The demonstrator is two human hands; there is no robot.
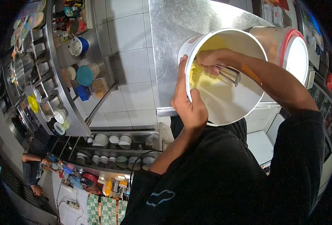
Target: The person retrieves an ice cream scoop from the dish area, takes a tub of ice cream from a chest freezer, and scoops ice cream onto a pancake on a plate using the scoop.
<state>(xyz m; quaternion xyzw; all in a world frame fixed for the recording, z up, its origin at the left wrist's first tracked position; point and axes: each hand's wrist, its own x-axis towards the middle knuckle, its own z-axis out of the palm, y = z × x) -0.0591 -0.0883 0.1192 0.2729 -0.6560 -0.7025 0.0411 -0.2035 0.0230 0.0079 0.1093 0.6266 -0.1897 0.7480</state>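
Observation:
A large white bucket [229, 107] is tilted on the steel worktop [169, 41], its mouth facing me. Soft yellow stuff [202, 78] sits inside against its wall and bottom. My left hand [190, 107] grips the bucket's rim at the left, fingers along the outside and thumb at the edge. Inside the bucket, my right hand [211, 62] is closed around a metal tool [230, 75] with looped, scoop-like handles. The tool's far end is hidden by my hand and the yellow stuff. An orange strip is on my right forearm.
Right behind the bucket stands a clear container with a red-rimmed white lid [295, 56]. To the left, a steel shelf unit [66, 99] holds tubs and pans. Stacked bowls [100, 140] fill a lower rack. Another person [34, 172] works at the far lower left.

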